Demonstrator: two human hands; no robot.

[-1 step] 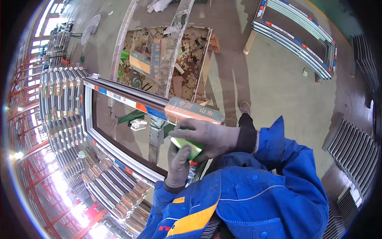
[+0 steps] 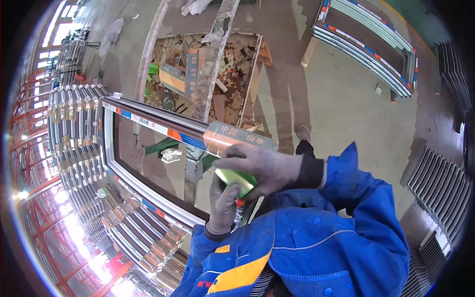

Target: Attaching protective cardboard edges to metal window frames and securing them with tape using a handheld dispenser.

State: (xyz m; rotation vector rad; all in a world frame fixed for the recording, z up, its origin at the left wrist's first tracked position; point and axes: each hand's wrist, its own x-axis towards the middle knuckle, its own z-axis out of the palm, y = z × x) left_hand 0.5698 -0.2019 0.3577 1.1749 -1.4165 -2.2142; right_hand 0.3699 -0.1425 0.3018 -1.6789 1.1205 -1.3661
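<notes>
A shiny green roll [image 2: 239, 179], apparently tape, is held between my two gloved hands in front of my body. From below, my left hand [image 2: 222, 205] grips it with the thumb on its near face. My right hand [image 2: 264, 166] closes over its top and far side, its fingers bent. Both gloves are grey. Just beyond my hands lies a rectangular window frame [image 2: 163, 121] with a printed protective film strip along its edge. A brown and grey-green cardboard piece [image 2: 237, 136] covers its near right corner, partly behind my right hand.
A long support rail [image 2: 213, 74] runs beneath the frame. Beyond it stands a worn worktable [image 2: 230, 104] with cardboard scraps. Stacked frames [image 2: 366, 54] sit at the far right, bundled profiles [image 2: 440, 183] at the right. More wrapped profiles [image 2: 79, 133] stand at the left.
Both hands and the green roll have shifted very slightly to the right, and the roll is tilted a little differently. My grip stays the same.
</notes>
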